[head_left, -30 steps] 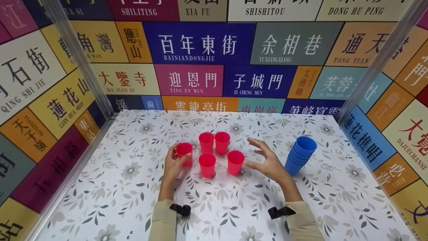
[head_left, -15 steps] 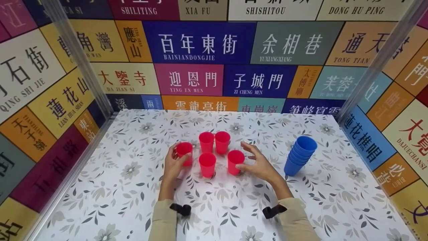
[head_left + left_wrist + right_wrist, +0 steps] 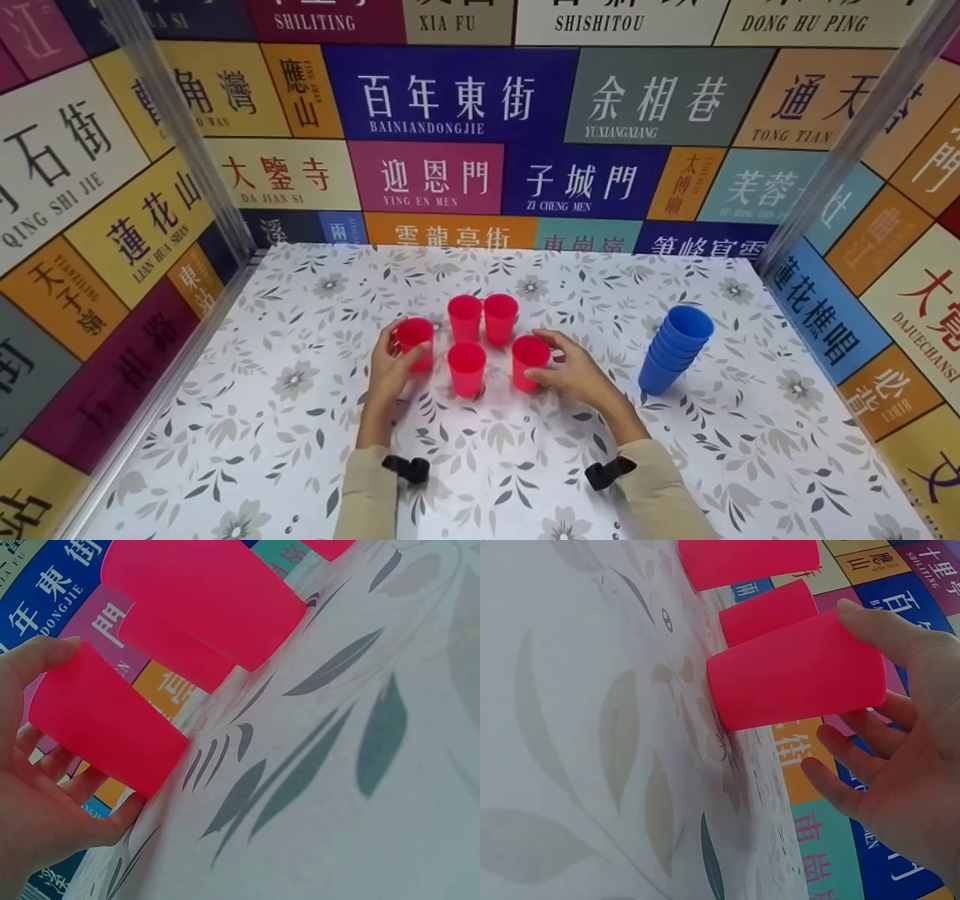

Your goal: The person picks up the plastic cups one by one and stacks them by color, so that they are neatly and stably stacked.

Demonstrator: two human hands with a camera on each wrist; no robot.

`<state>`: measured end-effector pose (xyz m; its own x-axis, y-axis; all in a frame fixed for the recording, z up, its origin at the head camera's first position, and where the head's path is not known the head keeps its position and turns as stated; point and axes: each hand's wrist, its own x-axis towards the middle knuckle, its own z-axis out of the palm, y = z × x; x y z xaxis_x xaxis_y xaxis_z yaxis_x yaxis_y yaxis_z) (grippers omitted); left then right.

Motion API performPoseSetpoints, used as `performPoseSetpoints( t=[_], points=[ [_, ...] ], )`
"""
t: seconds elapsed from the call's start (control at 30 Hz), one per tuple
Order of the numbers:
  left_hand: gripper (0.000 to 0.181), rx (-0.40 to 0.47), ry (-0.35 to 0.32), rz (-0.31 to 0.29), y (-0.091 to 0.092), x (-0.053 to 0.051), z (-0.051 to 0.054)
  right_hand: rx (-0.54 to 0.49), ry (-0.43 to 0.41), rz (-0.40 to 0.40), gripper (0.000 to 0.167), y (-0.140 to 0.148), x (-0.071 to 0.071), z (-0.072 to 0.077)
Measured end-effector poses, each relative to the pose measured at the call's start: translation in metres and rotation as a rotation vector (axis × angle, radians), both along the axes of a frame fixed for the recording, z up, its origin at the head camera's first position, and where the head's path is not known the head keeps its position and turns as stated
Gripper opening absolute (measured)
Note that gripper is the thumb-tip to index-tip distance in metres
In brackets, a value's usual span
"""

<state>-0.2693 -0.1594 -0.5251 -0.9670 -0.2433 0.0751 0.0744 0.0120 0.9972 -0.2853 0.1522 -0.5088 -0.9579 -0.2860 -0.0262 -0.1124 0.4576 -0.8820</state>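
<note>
Several red plastic cups stand upright, mouths up, on the flower-patterned table. My left hand [image 3: 386,373] grips the leftmost red cup [image 3: 416,346]; in the left wrist view the thumb lies at its rim and the fingers go round behind it. On the other side my right hand [image 3: 589,375] holds the rightmost red cup [image 3: 529,364], thumb on the near side, fingers round the far side. Between the hands stand a front red cup [image 3: 466,371] and two rear ones, the rear left cup [image 3: 464,321] and the rear right cup [image 3: 501,321], close together.
A stack of nested blue cups [image 3: 667,364] stands to the right of my right hand, leaning slightly. Patterned walls with sign lettering [image 3: 446,97] and clear corner posts [image 3: 844,150] close in the table [image 3: 480,465] at the back and sides.
My right hand has moved left from beside the rightmost red cup and closed round it. My left hand stays on its cup. The cups have not visibly moved.
</note>
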Motion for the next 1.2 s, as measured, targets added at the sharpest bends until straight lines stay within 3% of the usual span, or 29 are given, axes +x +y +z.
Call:
performPoseSetpoints(
  t=[0.1, 0.27, 0.4, 0.73, 1.03, 1.2],
  points=[
    [0.064, 0.0, -0.009, -0.005, 0.001, 0.003, 0.007, 0.006, -0.003, -0.016, 0.073, -0.002, 0.0, 0.001],
    [0.067, -0.016, -0.028, -0.005, -0.002, -0.01, -0.015, -0.01, 0.032, -0.016, 0.073, -0.004, 0.001, 0.01],
    [0.068, -0.022, -0.038, -0.004, -0.002, -0.011, -0.02, -0.047, 0.064, 0.007, 0.072, -0.006, 0.003, 0.022],
    [0.067, -0.012, -0.027, 0.0, -0.004, -0.012, -0.019, -0.185, 0.087, 0.113, 0.067, -0.014, 0.0, 0.058],
    [0.068, 0.002, -0.036, 0.0, -0.004, -0.011, -0.018, -0.195, 0.12, 0.167, 0.067, -0.031, -0.008, 0.079],
    [0.067, 0.006, -0.02, 0.0, -0.004, -0.012, -0.018, -0.183, 0.14, 0.158, 0.069, -0.041, -0.018, 0.086]
  ],
)
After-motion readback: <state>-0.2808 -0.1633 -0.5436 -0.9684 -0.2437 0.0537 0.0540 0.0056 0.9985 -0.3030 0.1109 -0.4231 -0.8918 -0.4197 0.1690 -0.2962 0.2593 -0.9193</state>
